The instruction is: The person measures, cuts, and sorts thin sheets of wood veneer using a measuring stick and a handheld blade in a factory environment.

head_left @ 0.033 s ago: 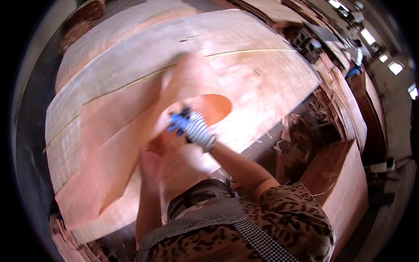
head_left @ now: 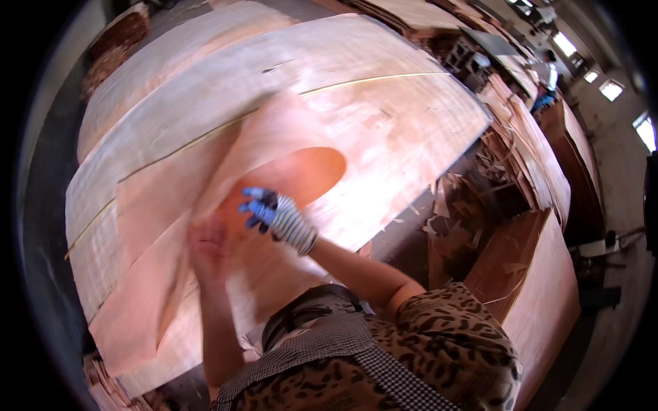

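A thin, pinkish wood veneer sheet (head_left: pixel 147 270) lies curled and folded over a broad stack of pale veneer (head_left: pixel 394 113). The sheet's raised part bends up in the middle, showing an orange-lit rounded curl (head_left: pixel 308 175). My left hand (head_left: pixel 208 240), bare and smeared by motion, is at the fold of the sheet; its fingers cannot be made out. Beside the curl, my right hand (head_left: pixel 274 216) wears a striped glove with blue fingertips. Its fingers are bent but apart, and nothing shows between them.
A yellow strip (head_left: pixel 373 80) runs across the stack. To the right are torn veneer scraps (head_left: pixel 449 229) and a tall veneer pile (head_left: pixel 541 274). More sheets (head_left: pixel 524 147) are stacked farther back, where another person (head_left: pixel 546 79) stands. Bundled pieces (head_left: pixel 116 41) sit far left.
My right hand has moved left and slightly down, with its fingers more spread. The sheet's raised fold has shifted left, uncovering more of my left hand and the orange curl.
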Motion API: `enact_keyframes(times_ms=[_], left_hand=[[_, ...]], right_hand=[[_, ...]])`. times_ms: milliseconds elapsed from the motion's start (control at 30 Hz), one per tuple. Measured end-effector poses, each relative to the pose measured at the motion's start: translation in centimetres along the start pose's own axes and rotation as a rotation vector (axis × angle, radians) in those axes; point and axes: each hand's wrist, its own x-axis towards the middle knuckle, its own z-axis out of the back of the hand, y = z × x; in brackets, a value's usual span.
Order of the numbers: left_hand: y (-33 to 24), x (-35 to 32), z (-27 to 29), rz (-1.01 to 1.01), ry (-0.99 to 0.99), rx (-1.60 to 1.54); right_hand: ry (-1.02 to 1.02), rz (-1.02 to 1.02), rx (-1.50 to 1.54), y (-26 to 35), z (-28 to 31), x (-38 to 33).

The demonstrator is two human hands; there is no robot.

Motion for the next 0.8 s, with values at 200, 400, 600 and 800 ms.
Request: enact_keyframes(times_ms=[200,400,600,800], left_hand=[[-6.6,1.7,-5.3,-0.245,-0.173,0.035],[-9.9,0.4,-9.8,-0.444,-0.176,0.097],[-16.6,-1.3,-7.0,-0.612,-0.153,0.043],[-24.4,-4.8,-2.5,-0.638,0.128,0.058]], right_hand=[[-0.413,-0.254,0.433,-9.7,1.9,-4.0],[-0.4,-0.277,0.971,-12.6,4.4,-1.1],[-0.446,-0.275,1.414,-12.4,4.0,5.8],[-0.668,-0.228,1.019,-14.4,6.5,11.6]])
